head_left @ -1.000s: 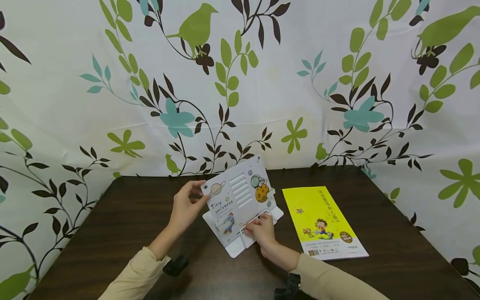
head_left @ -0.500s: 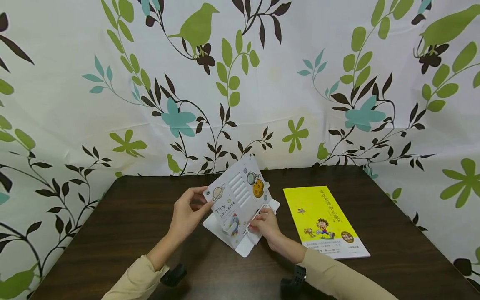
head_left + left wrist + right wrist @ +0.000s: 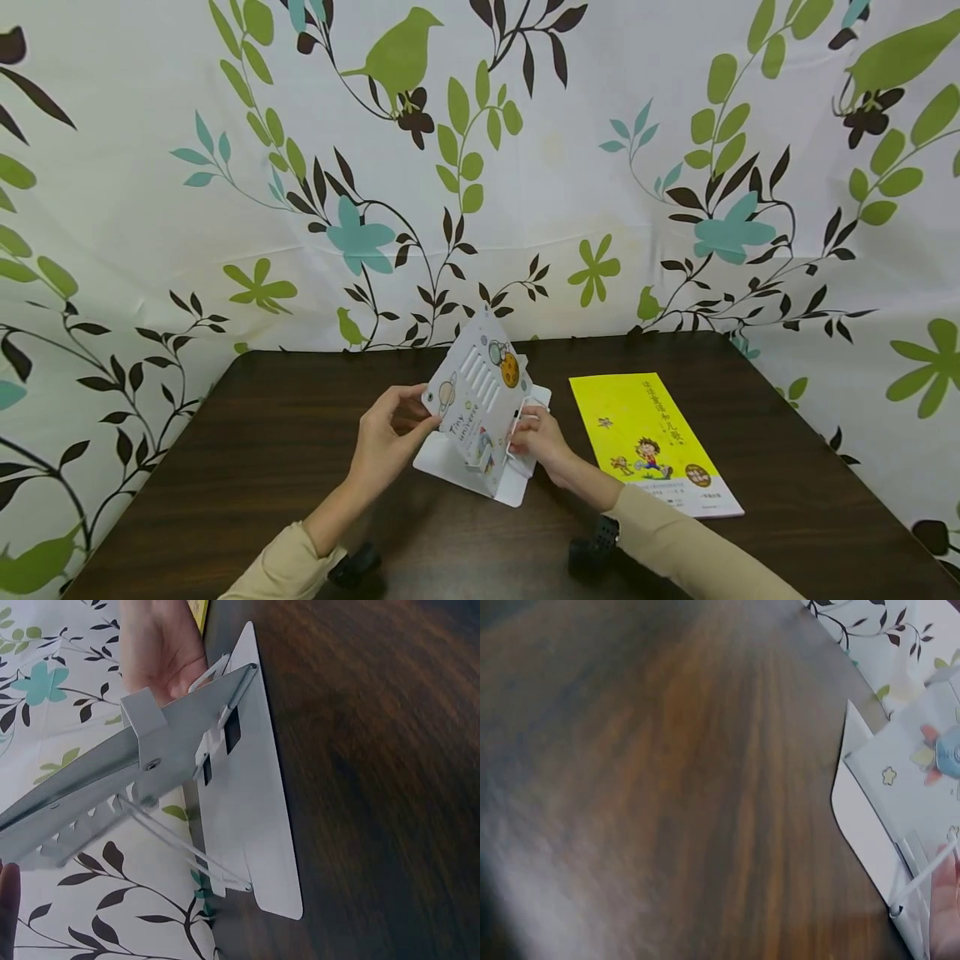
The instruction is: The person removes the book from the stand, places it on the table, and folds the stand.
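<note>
A white metal book stand with planet and rocket drawings and the words "Tiny universe" stands tilted up over its flat base plate. My left hand pinches the panel's left corner between thumb and fingers. At the panel's lower edge, my right hand has its fingers curled by the white wire page holder, gripping the stand there. From behind, the left wrist view shows a wire strut running from the slotted back of the panel down to the base. Part of the lower panel is hidden by the right hand.
A yellow book with a cartoon child on its cover lies on the dark wooden table, right of the stand. Close behind the table hangs a white cloth printed with leaves and birds.
The stand has turned, its left corner swinging inward to the right while the panel faces more to the right. Both hands have shifted slightly right with it.
</note>
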`<action>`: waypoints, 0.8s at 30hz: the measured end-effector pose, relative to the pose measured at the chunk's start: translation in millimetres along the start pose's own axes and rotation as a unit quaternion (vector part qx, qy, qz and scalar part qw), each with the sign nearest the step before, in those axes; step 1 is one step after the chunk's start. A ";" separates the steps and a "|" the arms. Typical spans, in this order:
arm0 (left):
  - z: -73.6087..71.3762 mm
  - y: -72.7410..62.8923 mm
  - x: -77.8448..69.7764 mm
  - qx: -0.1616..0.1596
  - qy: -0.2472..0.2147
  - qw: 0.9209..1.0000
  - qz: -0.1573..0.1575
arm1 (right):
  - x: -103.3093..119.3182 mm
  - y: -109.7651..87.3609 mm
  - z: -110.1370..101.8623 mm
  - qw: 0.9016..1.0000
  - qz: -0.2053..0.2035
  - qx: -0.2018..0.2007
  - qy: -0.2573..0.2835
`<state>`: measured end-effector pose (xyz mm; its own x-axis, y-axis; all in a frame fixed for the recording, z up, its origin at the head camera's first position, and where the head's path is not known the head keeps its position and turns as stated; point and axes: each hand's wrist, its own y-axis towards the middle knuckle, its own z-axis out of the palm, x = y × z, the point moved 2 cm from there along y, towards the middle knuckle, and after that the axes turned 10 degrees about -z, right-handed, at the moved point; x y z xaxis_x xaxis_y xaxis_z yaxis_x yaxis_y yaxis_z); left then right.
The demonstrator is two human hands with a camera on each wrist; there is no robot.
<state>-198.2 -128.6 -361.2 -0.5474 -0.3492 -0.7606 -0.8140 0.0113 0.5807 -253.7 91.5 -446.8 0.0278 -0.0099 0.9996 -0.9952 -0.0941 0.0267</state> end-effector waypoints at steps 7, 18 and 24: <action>4.3 -3.3 1.1 -0.009 -0.008 1.000 0.020 | 1.6 5.7 -6.4 0.999 0.015 0.032 -0.012; 13.1 -7.1 -10.9 -0.023 -0.006 0.999 0.044 | 2.6 13.3 -16.5 0.996 0.021 0.089 -0.004; 19.8 -9.1 -6.6 -0.029 0.002 0.998 0.054 | 1.6 19.0 -23.2 0.993 0.027 0.116 -0.009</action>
<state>-191.0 -107.8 -367.3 -0.6305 -0.3532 -0.6911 -0.7373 -0.0057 0.6756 -274.7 112.7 -444.4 -0.0218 -0.0388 0.9990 -0.9472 -0.3190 -0.0330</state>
